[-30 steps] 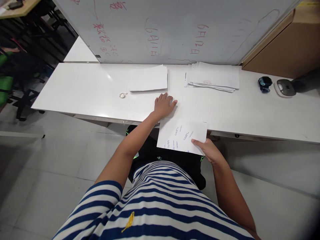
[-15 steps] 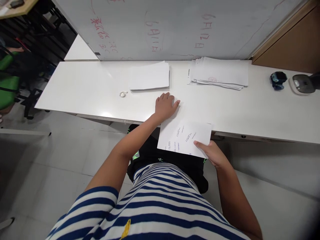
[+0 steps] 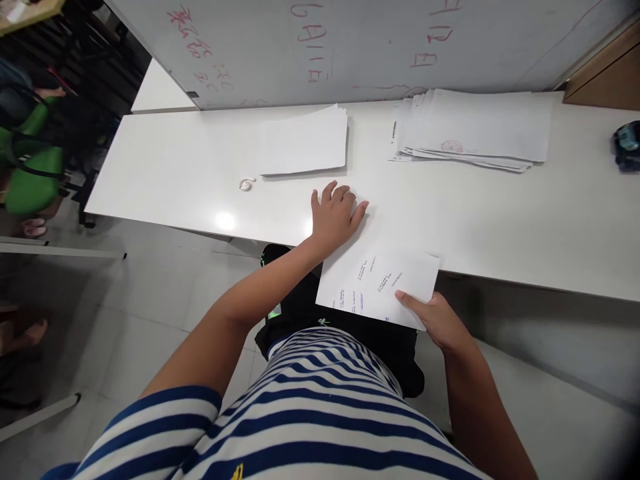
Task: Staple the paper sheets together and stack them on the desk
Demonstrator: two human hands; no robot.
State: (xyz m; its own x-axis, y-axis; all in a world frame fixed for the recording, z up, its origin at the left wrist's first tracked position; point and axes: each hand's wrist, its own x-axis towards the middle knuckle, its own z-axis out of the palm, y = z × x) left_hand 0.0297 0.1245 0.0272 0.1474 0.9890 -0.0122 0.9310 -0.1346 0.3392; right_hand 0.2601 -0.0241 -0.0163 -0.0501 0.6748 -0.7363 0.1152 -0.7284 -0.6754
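Note:
My right hand [image 3: 440,319] grips the lower right corner of a printed paper sheet [image 3: 370,283], thumb on top and fingers underneath. The sheet overhangs the front edge of the white table [image 3: 170,180]. My left hand [image 3: 337,212] is spread with its fingers apart, palm down, just beyond the sheet's upper left part. Whether its palm presses the paper or the table I cannot tell. Ahead of that hand lies a neat stack of white paper [image 3: 305,141]. A looser stack of papers [image 3: 480,127] with a red stamp is farther right.
A small white coiled object [image 3: 246,184] lies left of the nearer stack. A whiteboard [image 3: 370,47] with red writing stands along the table's back. At the right are a brown box [image 3: 607,73] and a dark blue device [image 3: 627,147]. A green chair [image 3: 37,170] is at the left.
The view has shifted, so the table's things appear moved. My left hand's fingers look a little more spread and raised. My right hand still holds the sheet at the same corner.

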